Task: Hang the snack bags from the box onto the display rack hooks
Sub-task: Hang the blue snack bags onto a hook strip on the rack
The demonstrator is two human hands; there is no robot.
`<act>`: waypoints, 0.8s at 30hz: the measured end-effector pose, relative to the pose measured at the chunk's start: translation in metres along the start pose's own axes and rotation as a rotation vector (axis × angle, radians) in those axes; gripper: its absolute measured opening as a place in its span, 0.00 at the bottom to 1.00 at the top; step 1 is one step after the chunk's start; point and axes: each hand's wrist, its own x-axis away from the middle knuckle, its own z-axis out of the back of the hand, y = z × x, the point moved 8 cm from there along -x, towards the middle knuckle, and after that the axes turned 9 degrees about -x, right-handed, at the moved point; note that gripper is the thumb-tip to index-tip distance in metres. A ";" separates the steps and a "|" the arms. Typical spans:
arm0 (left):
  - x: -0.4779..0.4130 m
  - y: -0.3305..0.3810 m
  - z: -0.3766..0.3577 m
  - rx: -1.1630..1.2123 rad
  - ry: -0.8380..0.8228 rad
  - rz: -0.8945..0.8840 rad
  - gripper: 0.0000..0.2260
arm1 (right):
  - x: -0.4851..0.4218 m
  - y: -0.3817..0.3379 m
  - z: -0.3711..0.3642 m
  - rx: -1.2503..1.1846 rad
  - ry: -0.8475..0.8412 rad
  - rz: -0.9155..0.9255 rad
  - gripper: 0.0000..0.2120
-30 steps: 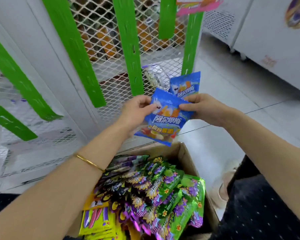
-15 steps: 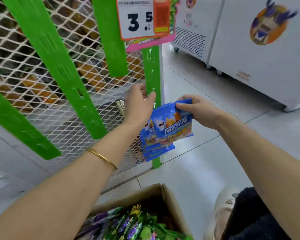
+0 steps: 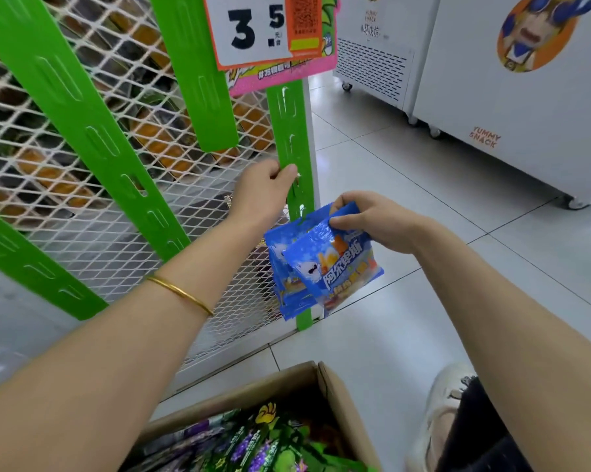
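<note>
Off the bag now, my left hand (image 3: 266, 195) grips the green strip (image 3: 292, 131), fingers curled round its edge to steady it. My right hand (image 3: 372, 223) pinches a blue bag (image 3: 338, 267) by its top (for hooking, I'd say) beside the hung bags (image 3: 276, 257).

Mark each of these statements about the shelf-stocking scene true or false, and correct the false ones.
1. The right hand pinches the top of a blue snack bag. True.
2. The left hand holds a bag taken from the box. False: it grips the green strip of the rack.
3. The price sign reads 3.5. True.
4. The cardboard box is empty. False: green and purple bags lie in it.
</note>
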 end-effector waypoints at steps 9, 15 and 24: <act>-0.001 -0.002 0.000 0.001 -0.070 0.057 0.17 | 0.008 -0.045 0.014 -0.088 0.142 0.218 0.06; -0.001 -0.004 0.000 0.096 -0.141 0.158 0.11 | 0.007 -0.076 -0.003 0.067 0.322 0.383 0.04; -0.001 -0.003 0.000 0.112 -0.178 0.196 0.10 | 0.002 -0.072 -0.009 0.219 0.429 0.437 0.05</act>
